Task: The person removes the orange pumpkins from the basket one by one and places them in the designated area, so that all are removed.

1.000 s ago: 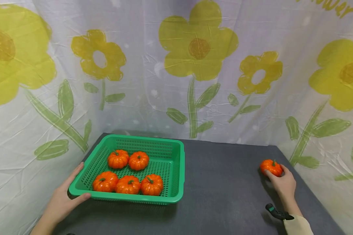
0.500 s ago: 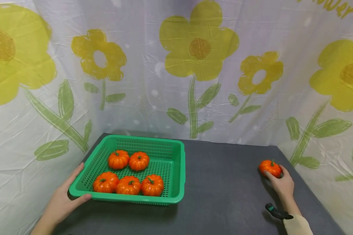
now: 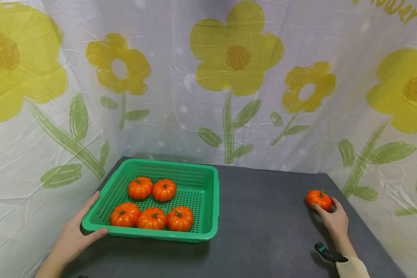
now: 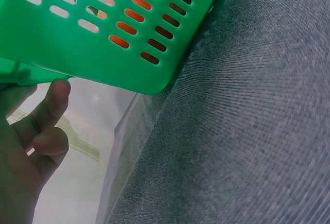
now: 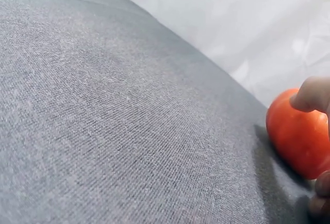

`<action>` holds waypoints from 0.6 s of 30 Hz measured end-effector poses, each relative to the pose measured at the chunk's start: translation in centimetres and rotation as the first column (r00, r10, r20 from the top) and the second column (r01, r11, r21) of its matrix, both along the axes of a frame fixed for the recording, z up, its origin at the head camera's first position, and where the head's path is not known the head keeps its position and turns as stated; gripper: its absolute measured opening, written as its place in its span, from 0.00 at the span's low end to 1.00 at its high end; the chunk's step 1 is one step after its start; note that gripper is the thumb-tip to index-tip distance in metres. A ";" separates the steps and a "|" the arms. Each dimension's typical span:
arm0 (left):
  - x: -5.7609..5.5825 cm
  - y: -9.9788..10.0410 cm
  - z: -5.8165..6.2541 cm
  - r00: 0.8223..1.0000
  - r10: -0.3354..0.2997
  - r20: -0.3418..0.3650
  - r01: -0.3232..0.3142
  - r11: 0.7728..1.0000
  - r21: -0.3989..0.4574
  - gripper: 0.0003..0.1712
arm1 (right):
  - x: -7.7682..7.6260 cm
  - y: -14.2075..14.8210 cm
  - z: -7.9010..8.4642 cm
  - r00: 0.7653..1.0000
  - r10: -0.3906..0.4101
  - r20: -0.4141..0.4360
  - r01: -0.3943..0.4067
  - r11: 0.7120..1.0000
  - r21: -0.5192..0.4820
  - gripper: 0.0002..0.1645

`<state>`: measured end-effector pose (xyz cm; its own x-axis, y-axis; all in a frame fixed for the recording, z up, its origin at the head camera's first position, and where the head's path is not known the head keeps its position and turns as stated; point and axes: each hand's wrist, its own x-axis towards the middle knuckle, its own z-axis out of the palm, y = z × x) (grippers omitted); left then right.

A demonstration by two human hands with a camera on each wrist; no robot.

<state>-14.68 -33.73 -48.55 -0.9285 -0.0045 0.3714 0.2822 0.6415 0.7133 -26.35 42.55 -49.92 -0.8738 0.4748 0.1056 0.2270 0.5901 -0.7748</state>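
Note:
A green plastic basket (image 3: 208, 231) with slotted walls sits at the left of the dark table. My left hand (image 3: 73, 235) holds its near left corner, thumb on the front rim; in the left wrist view, bent fingers (image 4: 58, 92) reach the rim's underside. Several small orange pumpkins lie inside, such as the front left pumpkin (image 3: 125, 215) and the back right pumpkin (image 3: 164, 190). Far to the right, my right hand (image 3: 335, 218) grips another pumpkin (image 3: 317, 199) between thumb and fingers. That pumpkin (image 5: 296, 136) is on or very close to the cloth, its right side cut off in the right wrist view.
Dark grey cloth covers the table (image 3: 257, 216), which stretches between the basket and my right hand. A white curtain (image 3: 173, 127) with painted yellow flowers hangs along the back and both sides. A black band (image 3: 328, 253) is on my right wrist.
My right hand and its pumpkin have shifted very slightly to the left, the stem now more upright. The left hand and the basket stay where they were.

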 end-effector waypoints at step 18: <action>-0.1 0.0 -0.1 1.000 0.013 -0.006 -0.013 1.000 -0.022 0.60 | 0.5 -2.7 2.9 0.990 -0.009 -0.138 0.006 1.000 -0.020 0.53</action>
<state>-14.77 -33.74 -48.70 -0.9263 -0.0088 0.3767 0.2775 0.6604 0.6977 -25.83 39.84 -47.01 -0.8477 0.4845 0.2161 0.1213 0.5734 -0.8102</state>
